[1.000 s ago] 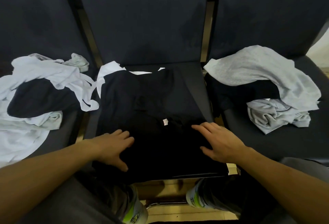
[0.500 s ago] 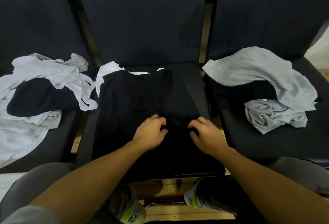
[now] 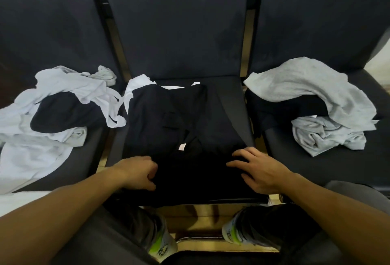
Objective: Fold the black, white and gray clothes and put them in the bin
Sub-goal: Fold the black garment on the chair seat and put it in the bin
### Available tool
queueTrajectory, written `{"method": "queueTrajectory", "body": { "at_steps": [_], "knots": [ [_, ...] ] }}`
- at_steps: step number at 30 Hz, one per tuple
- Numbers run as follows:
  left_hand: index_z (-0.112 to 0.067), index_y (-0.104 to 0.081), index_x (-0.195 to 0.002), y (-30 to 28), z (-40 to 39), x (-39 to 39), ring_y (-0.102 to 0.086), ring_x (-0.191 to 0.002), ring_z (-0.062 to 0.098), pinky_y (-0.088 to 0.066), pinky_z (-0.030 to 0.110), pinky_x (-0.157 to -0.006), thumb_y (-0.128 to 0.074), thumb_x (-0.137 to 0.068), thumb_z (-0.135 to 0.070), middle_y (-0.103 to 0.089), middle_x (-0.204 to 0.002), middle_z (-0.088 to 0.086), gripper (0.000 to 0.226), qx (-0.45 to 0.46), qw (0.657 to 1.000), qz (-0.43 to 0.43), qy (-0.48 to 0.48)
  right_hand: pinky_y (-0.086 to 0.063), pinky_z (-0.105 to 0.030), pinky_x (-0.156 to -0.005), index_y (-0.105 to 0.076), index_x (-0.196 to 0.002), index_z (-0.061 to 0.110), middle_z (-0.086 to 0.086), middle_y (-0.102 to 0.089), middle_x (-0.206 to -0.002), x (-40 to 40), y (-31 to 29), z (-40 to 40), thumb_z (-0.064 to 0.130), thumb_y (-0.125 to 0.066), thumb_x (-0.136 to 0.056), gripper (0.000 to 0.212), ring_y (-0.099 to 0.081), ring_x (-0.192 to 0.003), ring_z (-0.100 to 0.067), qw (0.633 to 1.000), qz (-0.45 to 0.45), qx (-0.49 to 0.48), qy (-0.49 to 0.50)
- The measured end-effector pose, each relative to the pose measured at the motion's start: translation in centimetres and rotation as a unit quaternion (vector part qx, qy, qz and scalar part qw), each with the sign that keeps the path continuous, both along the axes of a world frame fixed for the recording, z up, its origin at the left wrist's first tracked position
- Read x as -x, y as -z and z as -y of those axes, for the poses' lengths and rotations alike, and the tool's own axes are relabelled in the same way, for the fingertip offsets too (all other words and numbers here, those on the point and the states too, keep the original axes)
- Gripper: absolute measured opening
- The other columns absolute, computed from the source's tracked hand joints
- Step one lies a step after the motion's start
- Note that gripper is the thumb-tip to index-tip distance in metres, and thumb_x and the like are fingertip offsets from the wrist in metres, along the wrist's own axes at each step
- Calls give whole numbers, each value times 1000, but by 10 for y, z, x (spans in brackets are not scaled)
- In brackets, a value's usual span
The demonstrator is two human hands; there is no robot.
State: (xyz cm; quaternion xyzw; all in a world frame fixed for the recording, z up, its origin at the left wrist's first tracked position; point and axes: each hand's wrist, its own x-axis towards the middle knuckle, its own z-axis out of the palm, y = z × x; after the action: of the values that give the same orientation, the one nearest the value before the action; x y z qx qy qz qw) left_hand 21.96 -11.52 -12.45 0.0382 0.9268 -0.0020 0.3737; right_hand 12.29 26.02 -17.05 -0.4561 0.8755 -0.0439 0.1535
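The black garment [image 3: 168,129] lies flat on the middle seat [image 3: 230,104], long axis running up the frame. The left hand [image 3: 137,172] grips its near left edge with curled fingers; the right hand [image 3: 257,172] rests spread on its near right edge. Unfolded heaps lie at left [image 3: 48,121] and right [image 3: 320,100]. No bin shows.

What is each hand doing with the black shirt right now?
Left hand: fingers curled, gripping the black shirt at its near edge.
Right hand: open, fingers spread, resting on the shirt.
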Motion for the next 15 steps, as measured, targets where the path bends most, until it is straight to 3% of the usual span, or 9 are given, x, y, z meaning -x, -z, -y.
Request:
{"method": "queueTrajectory", "body": {
  "at_steps": [2, 4, 5, 7, 9, 11, 13, 15],
  "knots": [
    [-29, -53, -128, 0, -2, -11, -47, -119, 19, -47, 36, -88, -75, -76, -61, -43, -129, -4, 65, 44, 996, 51, 58, -35, -36, -116, -32, -152, 42, 7, -22, -160, 0, -5, -4, 65, -40, -91, 65, -19, -148, -19, 999, 28, -27, -9],
    [-27, -35, -149, 2, -1, -21, -37, -136, 27, -45, 43, -100, -77, -79, -52, -31, -150, 2, 86, 97, 986, 59, 119, -34, -37, -116, -27, -151, 44, 6, -11, -163, -3, -6, -7, 77, -49, -80, 81, -10, -150, -19, 997, 42, -60, -23],
    [-26, -30, -153, 3, -1, -24, -35, -138, 30, -43, 45, -104, -74, -85, -43, -28, -154, 5, 82, 116, 981, 45, 151, -35, -39, -117, -27, -149, 44, 5, -8, -163, -4, -5, -8, 78, -53, -75, 86, -8, -151, -20, 996, 43, -74, -31],
    [-24, -37, -150, 4, 0, -23, -38, -134, 29, -44, 45, -103, -61, -96, -26, -35, -150, 7, 59, 120, 976, 4, 184, -36, -44, -116, -28, -145, 42, 2, -4, -163, -5, 0, -9, 74, -59, -72, 86, -4, -152, -24, 993, 34, -99, -45],
    [-25, -51, -134, 5, 6, -18, -45, -125, 25, -44, 38, -96, -53, -97, -19, -46, -134, 2, 37, 56, 990, -32, 125, -38, -43, -115, -36, -139, 40, 4, -6, -164, -5, 2, -9, 68, -62, -76, 74, -4, -152, -22, 993, 39, -106, -46],
    [-29, -51, -99, 6, 15, -12, -54, -107, 23, -46, 37, -87, -54, -93, -15, -53, -110, -1, 16, -51, 996, -74, -11, -42, -38, -110, -50, -123, 35, 8, -17, -161, -3, 0, -10, 57, -62, -85, 45, -14, -149, -16, 995, 47, -70, -45],
    [-26, -39, -82, 4, 23, -6, -55, -83, 20, -47, 40, -78, -58, -93, -13, -55, -88, 0, 25, -153, 970, -120, -143, -45, -33, -103, -56, -112, 29, 10, -38, -151, -1, -1, -12, 39, -59, -93, 22, -35, -140, -13, 999, 44, -8, -26],
    [-23, -38, -84, 5, 27, -3, -48, -71, 17, -45, 36, -68, -58, -94, -11, -54, -81, 2, 26, -193, 945, -150, -215, -48, -31, -91, -53, -111, 31, 7, -58, -126, 1, -5, -10, 25, -55, -95, 17, -54, -117, -13, 995, 69, 54, 41]
  ]
}}
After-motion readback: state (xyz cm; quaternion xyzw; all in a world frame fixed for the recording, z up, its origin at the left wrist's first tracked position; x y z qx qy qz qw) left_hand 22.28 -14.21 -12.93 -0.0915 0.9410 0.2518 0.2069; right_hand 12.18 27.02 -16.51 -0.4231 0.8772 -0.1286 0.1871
